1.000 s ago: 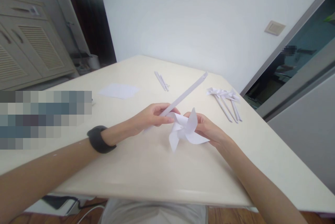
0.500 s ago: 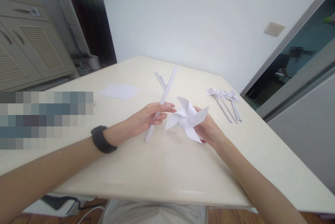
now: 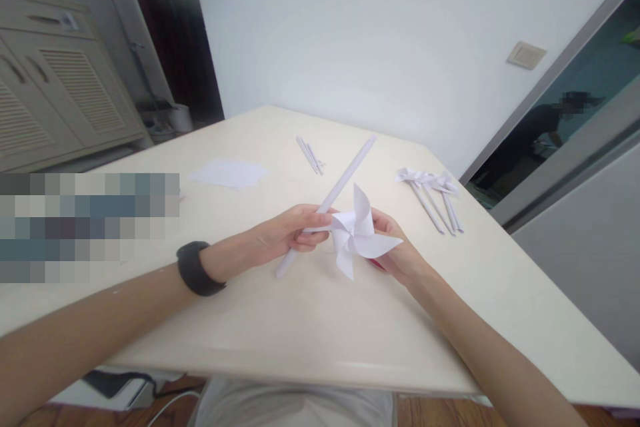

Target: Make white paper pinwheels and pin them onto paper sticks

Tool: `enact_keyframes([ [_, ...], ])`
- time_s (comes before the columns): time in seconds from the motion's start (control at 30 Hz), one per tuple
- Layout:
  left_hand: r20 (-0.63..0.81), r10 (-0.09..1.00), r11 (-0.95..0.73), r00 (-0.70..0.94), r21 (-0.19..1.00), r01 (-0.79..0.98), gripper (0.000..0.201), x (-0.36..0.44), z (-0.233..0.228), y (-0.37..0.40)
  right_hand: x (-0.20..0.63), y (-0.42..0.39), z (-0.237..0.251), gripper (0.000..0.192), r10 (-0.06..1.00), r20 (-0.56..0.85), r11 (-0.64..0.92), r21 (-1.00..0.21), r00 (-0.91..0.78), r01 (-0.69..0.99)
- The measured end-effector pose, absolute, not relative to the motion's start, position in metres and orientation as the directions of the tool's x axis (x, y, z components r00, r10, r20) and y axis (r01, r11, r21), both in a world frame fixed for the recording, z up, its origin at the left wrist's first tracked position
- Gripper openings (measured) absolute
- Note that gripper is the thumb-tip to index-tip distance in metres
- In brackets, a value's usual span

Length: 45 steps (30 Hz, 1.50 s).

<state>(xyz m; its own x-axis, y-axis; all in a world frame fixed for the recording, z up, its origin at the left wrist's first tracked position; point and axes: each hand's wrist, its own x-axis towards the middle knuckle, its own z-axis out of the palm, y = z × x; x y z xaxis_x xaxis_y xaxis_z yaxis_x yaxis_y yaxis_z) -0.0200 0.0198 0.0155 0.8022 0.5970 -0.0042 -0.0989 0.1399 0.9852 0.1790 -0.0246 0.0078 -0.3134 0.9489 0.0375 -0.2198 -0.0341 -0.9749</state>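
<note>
Cream surface (image 3: 280,340) beneath, left fingers (image 3: 315,238) close around a rolled paper stick (image 3: 350,174) and the edge of a plain white pinwheel (image 3: 354,234); behind it, how far the right fingers (image 3: 383,219) close I cannot tell.

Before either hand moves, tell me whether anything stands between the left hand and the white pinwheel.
Nothing visible does: the left hand touches the left side of the white pinwheel. The white stick in that same hand slants up and away.
</note>
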Motion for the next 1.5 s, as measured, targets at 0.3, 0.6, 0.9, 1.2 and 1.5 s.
enact_keyframes([
  [0.3,-0.029,0.586,0.151,0.81,0.986,-0.074,0.022,-0.018,0.016,0.016,0.177,-0.027,0.011,0.025,0.943,0.024,-0.038,-0.983,-0.331,-0.179],
  [0.6,-0.056,0.654,0.147,0.755,0.988,-0.054,0.02,-0.015,0.014,0.014,0.176,-0.027,0.006,0.023,0.956,0.062,0.007,-0.982,-0.286,-0.191],
  [0.9,-0.023,0.656,0.181,0.754,0.975,-0.128,0.022,-0.013,0.014,0.011,0.171,-0.026,-0.001,0.016,0.964,0.14,0.07,-0.954,-0.227,-0.291],
  [1.2,-0.013,0.66,0.178,0.752,0.974,-0.139,0.021,-0.011,0.017,0.007,0.17,-0.028,0.003,0.015,0.96,0.21,0.172,-0.964,-0.184,-0.2],
  [1.5,-0.004,0.717,0.128,0.697,0.984,-0.126,0.022,-0.012,0.018,0.007,0.168,-0.031,0.006,0.018,0.939,0.234,0.224,-0.972,-0.251,-0.068],
])
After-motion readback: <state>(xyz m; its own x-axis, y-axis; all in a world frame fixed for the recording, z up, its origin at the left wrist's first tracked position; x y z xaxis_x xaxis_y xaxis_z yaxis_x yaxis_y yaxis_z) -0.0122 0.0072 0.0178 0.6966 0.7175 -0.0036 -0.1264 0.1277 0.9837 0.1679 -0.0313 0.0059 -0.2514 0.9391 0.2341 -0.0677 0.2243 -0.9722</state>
